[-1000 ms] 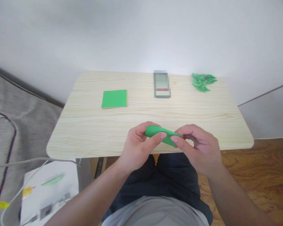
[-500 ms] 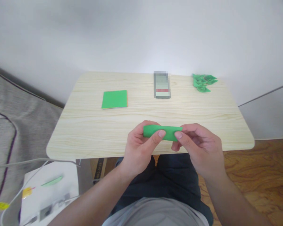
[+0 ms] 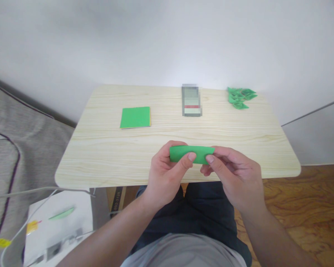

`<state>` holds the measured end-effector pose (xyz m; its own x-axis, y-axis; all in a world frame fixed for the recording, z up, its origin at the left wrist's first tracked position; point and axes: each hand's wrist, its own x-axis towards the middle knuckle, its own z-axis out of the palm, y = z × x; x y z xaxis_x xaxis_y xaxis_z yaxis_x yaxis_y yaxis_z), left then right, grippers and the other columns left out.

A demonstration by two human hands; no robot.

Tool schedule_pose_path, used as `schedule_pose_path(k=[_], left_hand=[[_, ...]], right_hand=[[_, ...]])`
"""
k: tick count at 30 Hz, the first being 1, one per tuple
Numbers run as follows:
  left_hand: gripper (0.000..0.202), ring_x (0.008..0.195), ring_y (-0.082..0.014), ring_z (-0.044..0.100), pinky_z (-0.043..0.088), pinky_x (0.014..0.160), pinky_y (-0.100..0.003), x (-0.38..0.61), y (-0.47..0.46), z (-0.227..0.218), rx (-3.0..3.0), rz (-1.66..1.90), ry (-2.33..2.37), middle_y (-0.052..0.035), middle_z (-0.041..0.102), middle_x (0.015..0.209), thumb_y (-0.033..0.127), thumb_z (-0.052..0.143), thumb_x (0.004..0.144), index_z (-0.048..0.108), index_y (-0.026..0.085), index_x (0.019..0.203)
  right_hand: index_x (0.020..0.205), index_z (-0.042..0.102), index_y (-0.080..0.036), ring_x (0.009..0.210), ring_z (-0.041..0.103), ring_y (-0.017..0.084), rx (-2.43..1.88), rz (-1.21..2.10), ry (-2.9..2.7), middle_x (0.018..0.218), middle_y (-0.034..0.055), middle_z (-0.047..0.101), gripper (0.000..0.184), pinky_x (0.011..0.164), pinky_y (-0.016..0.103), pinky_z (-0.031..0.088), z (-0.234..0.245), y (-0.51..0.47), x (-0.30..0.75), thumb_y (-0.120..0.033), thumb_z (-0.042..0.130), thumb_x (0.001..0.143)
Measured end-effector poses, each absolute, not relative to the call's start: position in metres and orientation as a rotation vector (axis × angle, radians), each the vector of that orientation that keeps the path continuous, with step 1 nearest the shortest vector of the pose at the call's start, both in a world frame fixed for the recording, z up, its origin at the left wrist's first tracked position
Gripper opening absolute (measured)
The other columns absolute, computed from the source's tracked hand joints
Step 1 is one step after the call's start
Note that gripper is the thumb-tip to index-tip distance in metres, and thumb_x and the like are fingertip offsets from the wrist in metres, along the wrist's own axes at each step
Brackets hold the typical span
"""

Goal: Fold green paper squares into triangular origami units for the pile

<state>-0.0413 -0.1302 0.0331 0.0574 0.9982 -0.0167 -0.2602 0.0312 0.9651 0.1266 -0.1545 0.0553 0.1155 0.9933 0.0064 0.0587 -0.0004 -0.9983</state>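
A folded strip of green paper (image 3: 193, 152) is held level just above the near edge of the wooden table (image 3: 105, 155). My left hand (image 3: 165, 176) pinches its left end between thumb and fingers. My right hand (image 3: 235, 178) pinches its right end the same way. Both thumbs press on the strip's front face, close together near its middle.
A stack of green square paper (image 3: 135, 117) lies at the table's left back. A phone (image 3: 191, 100) lies at the back centre. Several small folded green pieces (image 3: 241, 97) are piled at the back right corner. A white box with cables (image 3: 58, 226) sits on the floor to the left.
The green strip went from tilted down to the right to level. My hands shifted slightly and the strip rose a little; both kept their pinch.
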Motion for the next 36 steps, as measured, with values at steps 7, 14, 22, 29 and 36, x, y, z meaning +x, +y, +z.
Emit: schedule_pose_path(k=[7, 14, 22, 29, 36], left_hand=[[0.019, 0.068, -0.0128, 0.060, 0.047, 0.066, -0.027, -0.041, -0.131, 0.033, 1.023, 1.263, 0.994, 0.0007, 0.067, 0.076, 0.033, 0.081, 0.085, 0.069, 0.020, 0.094], [0.022, 0.070, -0.0128, 0.061, 0.050, 0.068, -0.026, -0.040, -0.129, 0.034, 0.935, 1.239, 0.925, 0.0008, 0.068, 0.078, 0.030, 0.084, 0.082, 0.068, 0.020, 0.094], [0.017, 0.074, -0.0117, 0.064, 0.054, 0.077, -0.027, -0.029, -0.121, 0.026, 0.756, 1.271, 0.815, 0.0006, 0.073, 0.080, 0.028, 0.086, 0.079, 0.076, 0.019, 0.089], [0.018, 0.073, -0.0128, 0.061, 0.052, 0.073, -0.028, -0.016, -0.129, 0.030, 0.858, 1.247, 0.888, -0.0008, 0.070, 0.083, 0.037, 0.077, 0.088, 0.076, 0.019, 0.085], [0.031, 0.094, -0.0158, 0.057, 0.049, 0.081, -0.027, 0.002, -0.137, 0.018, 0.885, 1.282, 0.941, -0.0036, 0.064, 0.097, 0.043, 0.061, 0.099, 0.072, 0.019, 0.082]], right_hand=[[0.107, 0.074, -0.023, 0.064, 0.072, 0.015, -1.294, 1.089, -1.186, 0.077, 0.0000, 0.076, 0.017, 0.061, 0.029, 0.063, 0.054, -0.153, 0.127, -0.028, 0.075, 0.091], [0.087, 0.072, -0.019, 0.063, 0.067, 0.014, -1.320, 1.319, -1.283, 0.071, 0.0011, 0.072, 0.021, 0.061, 0.027, 0.058, 0.056, -0.148, 0.131, -0.039, 0.073, 0.093], [0.084, 0.070, -0.021, 0.062, 0.066, 0.014, -1.312, 1.114, -1.151, 0.077, 0.0021, 0.075, 0.020, 0.060, 0.028, 0.057, 0.047, -0.148, 0.121, -0.039, 0.075, 0.091], [0.081, 0.071, -0.020, 0.063, 0.066, 0.014, -1.297, 1.010, -1.076, 0.074, 0.0008, 0.073, 0.019, 0.061, 0.028, 0.056, 0.042, -0.149, 0.111, -0.036, 0.075, 0.092], [0.075, 0.073, -0.021, 0.071, 0.069, 0.018, -1.274, 1.027, -0.841, 0.079, 0.0025, 0.075, 0.023, 0.066, 0.031, 0.058, 0.021, -0.150, 0.094, -0.039, 0.077, 0.089]])
